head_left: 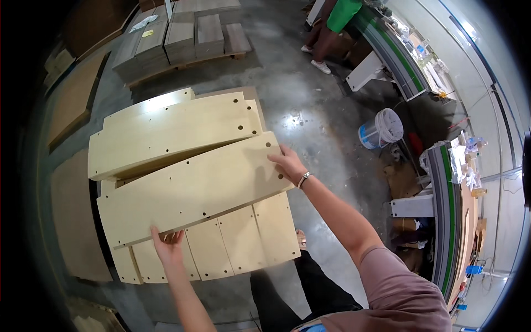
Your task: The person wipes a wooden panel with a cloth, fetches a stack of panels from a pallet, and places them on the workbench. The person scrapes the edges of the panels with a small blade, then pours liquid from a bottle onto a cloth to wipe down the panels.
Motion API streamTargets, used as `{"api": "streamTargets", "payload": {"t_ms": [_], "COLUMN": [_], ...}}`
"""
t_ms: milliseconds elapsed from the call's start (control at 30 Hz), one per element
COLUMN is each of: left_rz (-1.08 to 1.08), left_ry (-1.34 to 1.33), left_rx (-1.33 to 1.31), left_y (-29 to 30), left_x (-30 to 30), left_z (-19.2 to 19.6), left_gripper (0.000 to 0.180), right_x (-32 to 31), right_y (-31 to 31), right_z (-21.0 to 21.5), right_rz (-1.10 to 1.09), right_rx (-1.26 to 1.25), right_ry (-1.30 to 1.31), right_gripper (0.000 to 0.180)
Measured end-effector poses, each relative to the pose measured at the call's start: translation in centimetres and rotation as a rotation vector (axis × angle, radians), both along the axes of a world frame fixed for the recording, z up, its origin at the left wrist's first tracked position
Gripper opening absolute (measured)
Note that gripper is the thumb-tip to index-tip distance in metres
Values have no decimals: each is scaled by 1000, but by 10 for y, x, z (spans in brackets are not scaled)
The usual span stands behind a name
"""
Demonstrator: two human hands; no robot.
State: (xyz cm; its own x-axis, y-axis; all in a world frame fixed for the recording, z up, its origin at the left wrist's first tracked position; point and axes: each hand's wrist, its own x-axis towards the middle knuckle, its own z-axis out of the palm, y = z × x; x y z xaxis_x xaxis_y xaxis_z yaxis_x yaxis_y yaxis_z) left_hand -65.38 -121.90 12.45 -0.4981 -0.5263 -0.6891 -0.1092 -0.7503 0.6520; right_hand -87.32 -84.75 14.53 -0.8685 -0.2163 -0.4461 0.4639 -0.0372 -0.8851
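Around pale boards [193, 188], shiny grey floor [334, 160]

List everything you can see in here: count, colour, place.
Long, flat, drilled wood-like panel: one, pale yellow, centre, held by both hands
Rectangular drilled wood-like panels: several, pale yellow, stacked beneath and behind it
Rectangular board stacks: several, grey, upper left
Large flat sheets: two, brown, far left
Round plastic bucket: one, white, right of centre
Long benches: two, grey with green stripe, right side
Other person: one, green garment, top
Smooth floor: one, grey, throughout
Left hand: one, bare, panel's near edge
Right hand: one, bare, panel's right end
Bracelet: one, silvery, right wrist
Short fabric sleeve: one, mauve, lower right
Long fabric trousers: one pair, black, bottom centre
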Motion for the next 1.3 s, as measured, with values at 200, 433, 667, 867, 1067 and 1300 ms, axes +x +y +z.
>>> {"api": "streamTargets", "payload": {"t_ms": [200,433,667,867,1067,1300], "left_rz": [-217,-737,-1596,-1880,-1790,-1852], "left_ry": [27,-140,-448,-430,-387,-253], "left_rx": [98,-1132,-1327,-1257,-1002,-777], "left_y": [-20,-36,-75,-59,-73,-56], "left_x": [22,-57,-185,-192,-178,-180], "left_z": [18,89,68,66,47,57], "left_gripper": [48,23,56,65,81,86], "right_x": [33,223,209,205,221,224], "right_y": [6,-67,-250,-270,-273,-260], "right_z": [3,-55,-21,-37,-42,-50], "right_rz": [-341,-201,-409,-606,-569,-521], "right_rx": [77,-155,-721,-805,-887,-876], "right_ry": [-26,-455,-653,-577,-543,-568], "right_gripper": [62,52,68,53,41,61]}}
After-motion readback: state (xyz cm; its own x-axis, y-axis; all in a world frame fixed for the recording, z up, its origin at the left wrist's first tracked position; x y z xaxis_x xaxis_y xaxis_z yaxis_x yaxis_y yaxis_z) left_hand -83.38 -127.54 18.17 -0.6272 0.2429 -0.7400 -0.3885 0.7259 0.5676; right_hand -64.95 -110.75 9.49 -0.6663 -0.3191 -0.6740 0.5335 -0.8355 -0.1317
